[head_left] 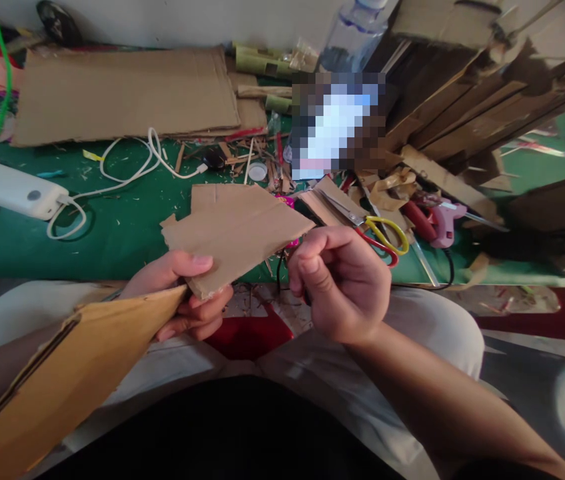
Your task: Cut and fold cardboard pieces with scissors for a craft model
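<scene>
My left hand [190, 293] grips an angular piece of brown cardboard [235, 230], thumb on top and fingers underneath. The piece tapers to a point on its right side. Over my left forearm lies a longer cardboard sheet [75, 377], its end close to the same fingers; whether the two are joined I cannot tell. My right hand [342, 280] is curled closed beside the pointed corner, thumb pressed to the fingers. Anything pinched inside it is hidden. Just beyond that hand lie scissors [382, 233] with one yellow and one red handle.
A pink glue gun [445, 220] lies to the right, near stacked cardboard [477, 100]. On the left, a white power bank [17, 190] trails a white cable. Behind are a large cardboard sheet [127, 93], a clear bottle [355, 37] and a blurred-out bright patch. Scraps litter the green tabletop [127, 243].
</scene>
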